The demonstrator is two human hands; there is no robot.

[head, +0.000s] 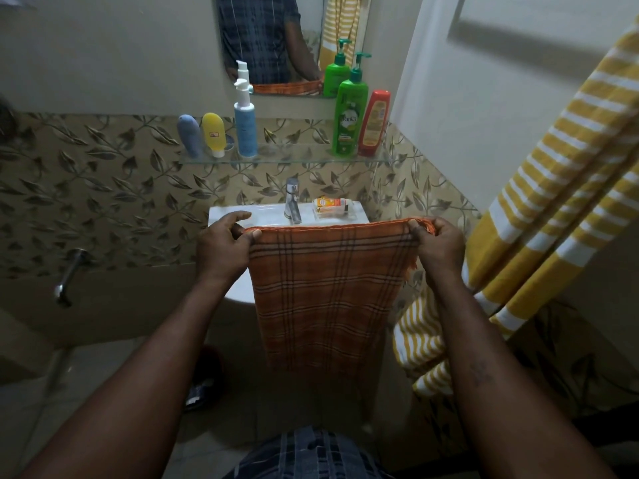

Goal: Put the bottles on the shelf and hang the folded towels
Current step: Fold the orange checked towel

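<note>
Both hands are up in front of the white ceramic washbasin (242,216): the left hand (221,243) pinches one top corner and the right hand (439,243) the other of the orange checked cotton towel (325,288). It is stretched taut between them and hangs flat and straight down before the washbasin's front edge. This looks like the towel-hanging step, with five plastic bottles (349,119) standing on the clear glass shelf (287,160) above the washbasin. The next move, I'd judge, calls for carrying the towel level to the washbasin's right, where a yellow-and-white striped towel (553,188) hangs, and draping it evenly.
</note>
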